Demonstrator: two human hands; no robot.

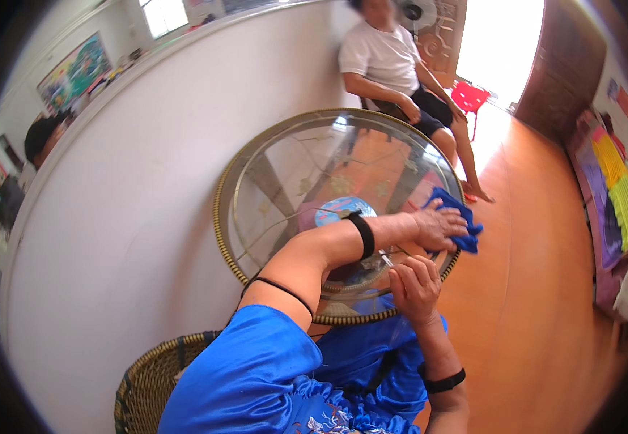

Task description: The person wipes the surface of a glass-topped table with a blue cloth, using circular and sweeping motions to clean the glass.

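Note:
My left hand (441, 225) reaches across to the right side of a round glass tabletop (276, 190) with a woven rim. Its palm and fingers press down on a crumpled blue cloth (458, 209), part of which hangs past the rim. Nearer to my body, my right hand (416, 285) is curled closed beside the table's near right edge; nothing can be made out inside it. Through the glass, a blue round fan-like item (344, 210) shows below, partly hidden by my left forearm.
A wicker chair (154, 374) stands at lower left, along a white half-wall (129, 163). Beyond the table a person (384, 65) sits near a red stool (470, 97) and the doorway. Another person's head (42, 138) shows behind the wall. A seat with colourful covers (610, 200) stands far right.

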